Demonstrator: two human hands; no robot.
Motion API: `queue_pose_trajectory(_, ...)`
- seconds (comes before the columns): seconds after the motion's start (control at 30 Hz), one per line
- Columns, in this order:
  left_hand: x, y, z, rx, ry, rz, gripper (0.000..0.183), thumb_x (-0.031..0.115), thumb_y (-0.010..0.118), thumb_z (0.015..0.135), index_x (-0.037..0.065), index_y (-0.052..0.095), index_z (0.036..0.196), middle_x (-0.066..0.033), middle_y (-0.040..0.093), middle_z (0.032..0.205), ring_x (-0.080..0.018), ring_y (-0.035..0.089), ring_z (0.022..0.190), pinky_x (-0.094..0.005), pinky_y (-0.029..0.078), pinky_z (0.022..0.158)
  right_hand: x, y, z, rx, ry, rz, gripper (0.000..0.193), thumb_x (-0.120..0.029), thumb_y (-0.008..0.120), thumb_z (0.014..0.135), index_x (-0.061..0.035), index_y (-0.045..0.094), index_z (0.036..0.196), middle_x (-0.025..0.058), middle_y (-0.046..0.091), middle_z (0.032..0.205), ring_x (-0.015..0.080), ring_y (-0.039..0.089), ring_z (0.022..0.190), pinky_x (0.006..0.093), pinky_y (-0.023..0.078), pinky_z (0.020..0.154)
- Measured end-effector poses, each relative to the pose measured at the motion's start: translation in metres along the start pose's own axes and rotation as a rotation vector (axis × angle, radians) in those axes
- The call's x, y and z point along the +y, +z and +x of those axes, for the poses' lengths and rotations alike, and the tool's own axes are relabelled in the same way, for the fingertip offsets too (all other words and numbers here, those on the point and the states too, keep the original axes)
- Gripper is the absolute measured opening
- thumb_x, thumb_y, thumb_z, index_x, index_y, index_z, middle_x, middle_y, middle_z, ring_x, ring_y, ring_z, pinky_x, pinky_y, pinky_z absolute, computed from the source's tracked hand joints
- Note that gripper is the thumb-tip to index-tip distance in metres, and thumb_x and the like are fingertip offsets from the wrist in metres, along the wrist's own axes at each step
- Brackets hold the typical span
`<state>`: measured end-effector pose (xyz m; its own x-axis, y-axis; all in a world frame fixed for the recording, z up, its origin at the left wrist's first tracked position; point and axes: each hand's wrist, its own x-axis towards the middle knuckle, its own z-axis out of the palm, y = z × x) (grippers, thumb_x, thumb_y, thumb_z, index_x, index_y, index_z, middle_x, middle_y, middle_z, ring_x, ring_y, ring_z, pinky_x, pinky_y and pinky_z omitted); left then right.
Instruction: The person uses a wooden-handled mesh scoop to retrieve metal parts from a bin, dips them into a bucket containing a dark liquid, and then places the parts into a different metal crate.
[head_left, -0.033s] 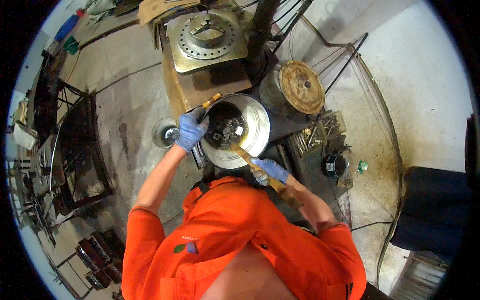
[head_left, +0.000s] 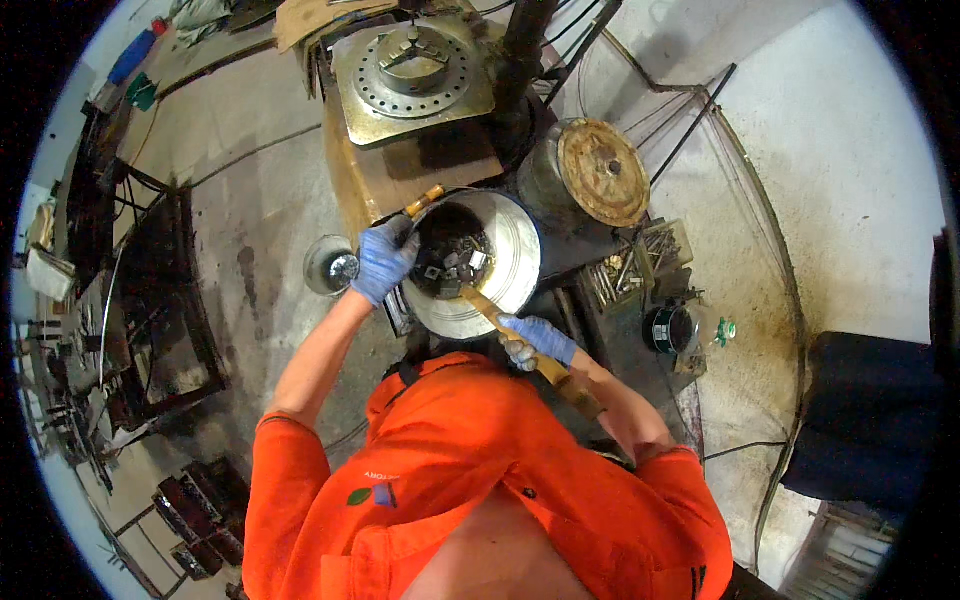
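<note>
A metal bucket point(head_left: 515, 240) tilts in front of me with its mouth facing up toward me. My left hand point(head_left: 385, 262), in a blue-grey glove, is closed at its left rim, beside the wooden grip point(head_left: 425, 200) of its handle. Dark liquid and several small square metal pieces point(head_left: 452, 268) lie inside. My right hand point(head_left: 538, 342), gloved alike, is wrapped round a flat wooden stick point(head_left: 482, 304). The stick's far end reaches into the bucket among the pieces; its near end runs back along my right forearm.
Beyond the bucket stands a machine table with a round chuck point(head_left: 413, 62). A pot with a rusty lid point(head_left: 603, 172) is at the right, near a tray of metal rods point(head_left: 640, 262) and a clear bottle point(head_left: 700, 330). A smaller metal bucket point(head_left: 328, 265) sits left of my left hand.
A few metal pieces in the bucket have shifted slightly near the stick's tip. Both hands and the bucket stay in almost the same place.
</note>
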<state>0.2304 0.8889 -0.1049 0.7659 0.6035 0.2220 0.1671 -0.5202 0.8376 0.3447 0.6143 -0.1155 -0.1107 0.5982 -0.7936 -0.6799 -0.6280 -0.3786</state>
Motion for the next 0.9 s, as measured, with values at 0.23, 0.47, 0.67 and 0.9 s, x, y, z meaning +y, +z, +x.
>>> queue_pose_trajectory(0.23,-0.012,0.003,0.008,-0.04,0.047,0.058,0.023,0.01,0.058,0.074,-0.001,0.062,0.093,-0.0218,0.063,0.082,-0.0273,0.065,0.077,-0.0332,0.048,0.066,0.0,0.018,0.01,0.125,-0.048,-0.067,0.041,-0.047,0.056,0.082,-0.0084,0.046,0.075,-0.0023,0.037,0.05,0.007,0.031,0.032,0.0246,0.027,0.031)
queue_pose_trajectory(0.47,-0.011,-0.01,0.004,-0.05,-0.034,-0.009,0.018,0.007,0.06,0.075,-0.002,0.061,0.09,-0.0159,0.064,0.078,-0.0179,0.061,0.071,-0.0308,0.048,0.066,0.003,-0.013,0.005,0.057,-0.096,-0.127,0.04,-0.044,0.056,0.083,-0.0059,0.05,0.074,0.0021,0.046,0.055,0.0104,0.04,0.036,0.0301,0.04,0.034)
queue_pose_trajectory(0.67,-0.004,-0.005,-0.003,-0.034,0.059,0.038,0.018,0.011,0.06,0.075,-0.001,0.061,0.087,-0.0184,0.061,0.071,-0.0228,0.06,0.063,-0.0327,0.047,0.061,-0.013,-0.013,-0.014,0.385,-0.08,-0.53,0.048,-0.049,0.062,0.078,-0.004,0.054,0.061,0.0067,0.052,0.053,0.0162,0.052,0.042,0.0303,0.043,0.037)
queue_pose_trajectory(0.9,-0.009,-0.002,0.008,0.004,0.012,0.137,0.023,0.015,0.062,0.072,0.001,0.062,0.09,-0.0207,0.062,0.08,-0.0316,0.063,0.076,-0.0358,0.048,0.065,0.004,0.009,-0.005,0.21,-0.038,-0.233,0.039,-0.044,0.06,0.081,-0.009,0.049,0.066,0.0021,0.043,0.049,0.0138,0.041,0.038,0.0302,0.036,0.036)
